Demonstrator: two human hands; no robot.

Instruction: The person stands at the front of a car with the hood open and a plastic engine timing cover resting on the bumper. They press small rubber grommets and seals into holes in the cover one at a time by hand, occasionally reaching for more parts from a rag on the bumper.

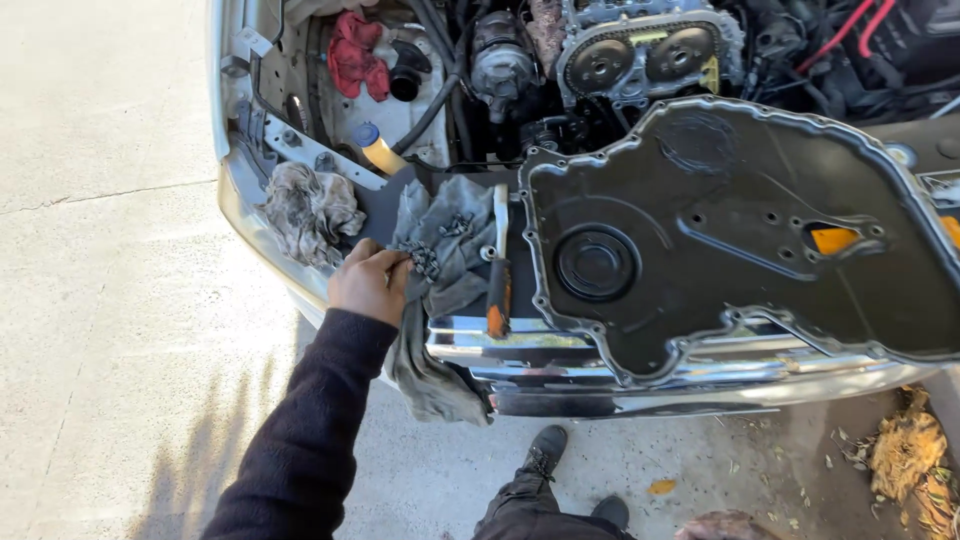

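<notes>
Left hand [368, 284] reaching fwd from dark sleeve, fingers curled over a small heap of dark bolts [425, 262] lying on grey rag [445, 245]; fingertips touching or pinching the heap, prob. gripping one or two, but too small to tell for sure. Right hand out of view.

Grey rag spread across front edge of open engine bay, one end drooping down over chrome bumper [560, 365]. More loose bolts [458, 226] scattered higher up on same rag, near its middle. Just right of rag: ratchet-type tool w/ orange-black handle [498, 290], lying roughly upright in frame, metal head end away from the person, handle end at bumper edge. Touching rag's right border.

Left of hand: second, dirtier crumpled rag [310, 208] on car's front corner, apart from grey one. Behind it, yellowish bottle w/ blue cap [378, 148], tilted. Red rag [355, 55] stuffed deeper in bay, by a black hose opening.

Right side: big black engine cover [740, 230] w/ silvery bolt-hole rim, resting flat across bay front and bumper, round boss at lower left, orange patch showing thru an opening. Behind it, two toothed cam sprockets [640, 55] w/ chain exposed on engine.

Below: concrete floor [110, 300], black boot [543, 452] under bumper, dry leaves [905, 450] at lower right.
</notes>
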